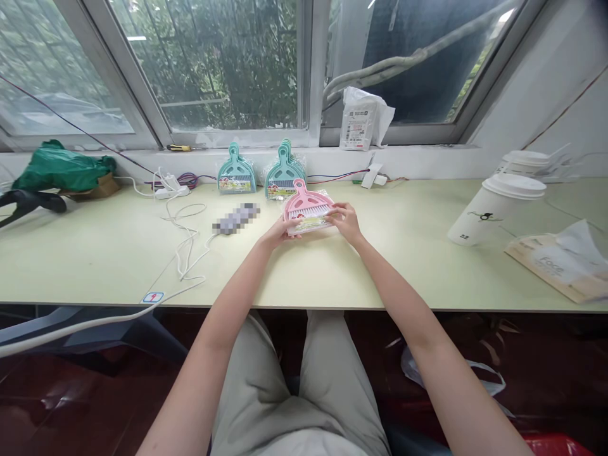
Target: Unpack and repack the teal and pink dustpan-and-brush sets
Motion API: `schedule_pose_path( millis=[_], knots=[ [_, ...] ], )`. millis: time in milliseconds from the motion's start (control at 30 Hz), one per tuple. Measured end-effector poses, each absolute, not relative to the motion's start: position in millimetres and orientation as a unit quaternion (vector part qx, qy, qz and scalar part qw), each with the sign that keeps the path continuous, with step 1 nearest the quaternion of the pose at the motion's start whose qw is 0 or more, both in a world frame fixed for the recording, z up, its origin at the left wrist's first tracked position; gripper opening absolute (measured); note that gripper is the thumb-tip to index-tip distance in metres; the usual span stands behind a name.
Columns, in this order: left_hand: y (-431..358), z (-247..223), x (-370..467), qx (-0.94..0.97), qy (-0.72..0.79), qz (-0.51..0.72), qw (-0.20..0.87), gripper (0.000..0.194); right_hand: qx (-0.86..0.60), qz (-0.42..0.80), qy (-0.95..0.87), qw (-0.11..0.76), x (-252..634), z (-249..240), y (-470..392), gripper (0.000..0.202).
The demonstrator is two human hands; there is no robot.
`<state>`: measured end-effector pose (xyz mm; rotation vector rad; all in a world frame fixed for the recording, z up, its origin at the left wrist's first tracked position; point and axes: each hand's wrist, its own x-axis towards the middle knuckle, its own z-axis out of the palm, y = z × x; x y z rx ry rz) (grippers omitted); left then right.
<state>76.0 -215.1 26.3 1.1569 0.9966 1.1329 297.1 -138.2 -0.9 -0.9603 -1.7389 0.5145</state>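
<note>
A pink dustpan and brush set (308,208) in clear wrapping is held just above the table, its handle pointing toward the window. My left hand (281,232) grips its lower left corner, fingers partly beneath it. At the right edge, my right hand (345,221) has thumb and fingers closed on the set or its wrapping. Behind it stand wrapped teal dustpan sets (285,174), several in one stack, leaning on the wall below the sill. Another teal set (236,171) leans there to their left.
White cables (187,244) and a pixelated object (236,218) lie left. White cups (494,209) and a tissue pack (560,263) are right. A green bag (66,166), power strip (171,189) and box cutter (178,147) are toward the back left; a white package (360,126) sits on the sill.
</note>
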Motion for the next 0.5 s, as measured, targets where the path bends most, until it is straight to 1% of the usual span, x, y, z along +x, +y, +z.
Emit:
schedule_pose_path(
  millis=[33,100,133,167,233,300,333,400,433,467,500],
  knots=[
    [-215.8,27.4,76.8,0.506,0.436,0.483,0.567,0.068,-0.407,0.250,-0.704,0.525,296.8,-4.6,-135.2,0.025],
    [-216.2,30.2,76.5,0.512,0.463,0.480,0.542,0.069,-0.422,0.339,-0.653,0.530,295.7,-11.5,-130.6,0.057],
    [-215.9,31.9,75.5,0.508,0.478,0.477,0.535,0.066,-0.421,0.388,-0.629,0.525,295.0,-14.3,-128.8,0.069],
    [-215.4,33.6,74.2,0.502,0.488,0.475,0.533,0.063,-0.411,0.436,-0.610,0.518,294.3,-16.7,-127.0,0.075],
    [-213.9,36.0,71.8,0.494,0.488,0.476,0.540,0.064,-0.373,0.497,-0.589,0.516,292.8,-19.9,-123.5,0.075],
    [-210.7,35.0,71.2,0.510,0.470,0.496,0.523,0.069,-0.344,0.497,-0.582,0.544,289.6,-21.1,-119.0,0.068],
    [-208.0,32.5,71.6,0.524,0.466,0.514,0.494,0.078,-0.342,0.480,-0.578,0.564,286.8,-21.2,-116.3,0.066],
    [-199.4,23.6,72.2,0.545,0.486,0.551,0.404,0.101,-0.357,0.433,-0.578,0.592,278.0,-20.4,-109.7,0.062],
    [-193.5,17.8,71.5,0.548,0.506,0.564,0.355,0.105,-0.370,0.407,-0.584,0.596,271.9,-19.7,-105.8,0.060],
    [-186.6,11.8,69.4,0.545,0.529,0.570,0.314,0.100,-0.384,0.380,-0.595,0.595,264.8,-19.0,-101.4,0.058],
    [-179.0,5.9,65.8,0.542,0.550,0.570,0.281,0.090,-0.397,0.352,-0.610,0.588,256.9,-18.3,-96.7,0.055]
  ],
)
